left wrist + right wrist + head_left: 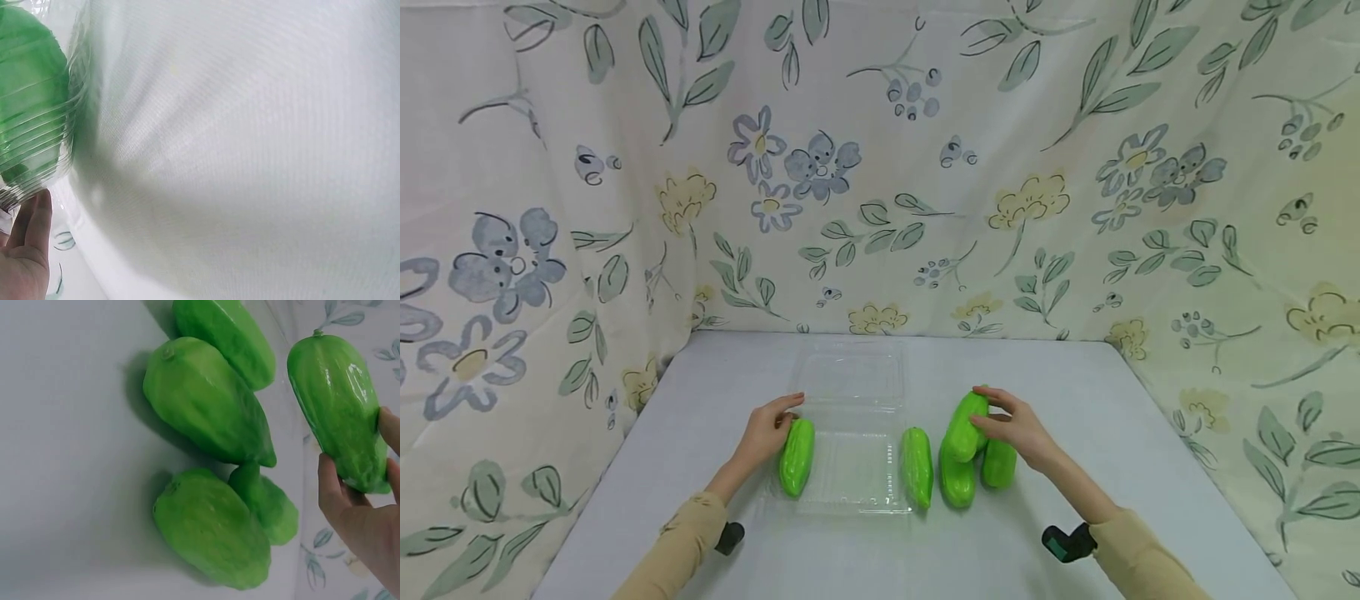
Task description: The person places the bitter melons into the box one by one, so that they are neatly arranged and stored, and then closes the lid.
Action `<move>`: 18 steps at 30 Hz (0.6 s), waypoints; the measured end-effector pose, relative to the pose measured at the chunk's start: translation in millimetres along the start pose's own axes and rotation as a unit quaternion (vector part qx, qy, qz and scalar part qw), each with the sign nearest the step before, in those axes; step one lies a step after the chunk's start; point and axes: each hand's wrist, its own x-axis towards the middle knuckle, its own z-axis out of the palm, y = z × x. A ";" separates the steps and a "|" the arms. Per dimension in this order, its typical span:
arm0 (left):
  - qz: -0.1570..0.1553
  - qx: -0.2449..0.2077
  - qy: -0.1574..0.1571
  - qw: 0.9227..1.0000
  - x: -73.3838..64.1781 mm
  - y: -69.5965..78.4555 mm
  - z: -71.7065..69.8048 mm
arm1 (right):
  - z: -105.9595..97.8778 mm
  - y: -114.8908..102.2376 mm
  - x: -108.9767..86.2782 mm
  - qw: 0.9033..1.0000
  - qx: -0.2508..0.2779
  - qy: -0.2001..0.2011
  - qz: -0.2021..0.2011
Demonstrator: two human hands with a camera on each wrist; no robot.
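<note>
My right hand (1017,423) grips a glossy green papaya-like fruit (337,400) between thumb and fingers, raised over similar ones at the right. Beneath it on the table lie a rounded green fruit (209,528) and another (206,400). A clear plastic clamshell box (857,479) lies unfolded in the middle, its lid (850,375) flat toward the back. One green fruit (796,458) sits along the box's left side; the left wrist view shows it through the ribbed wall. At that side's back corner my left hand (767,429) touches the box with extended fingers; its thumb is mostly hidden.
Beside the box's right rim lies another green fruit (917,467), its tip pointing toward me. A white tabletop (1045,375) carries everything. Floral cloth (865,167) hangs behind and along both sides. Black wrist cameras (1067,543) sit under the forearms.
</note>
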 end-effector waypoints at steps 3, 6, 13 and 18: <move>-0.002 0.001 0.000 1.000 0.1 0.0 -0.2 | 6.1 0.2 2.5 1.000 0.001 0.002 -0.004; -0.001 0.002 -0.002 1.000 0.6 -0.5 0.0 | 12.6 0.4 5.2 1.000 0.005 0.002 -0.004; 0.003 0.000 -0.002 1.000 1.1 -1.6 0.0 | 25.8 -1.3 10.3 1.000 0.014 0.003 -0.005; -0.002 0.000 -0.002 1.000 0.9 -1.0 -0.3 | 33.4 -3.0 14.0 1.000 0.019 0.002 -0.004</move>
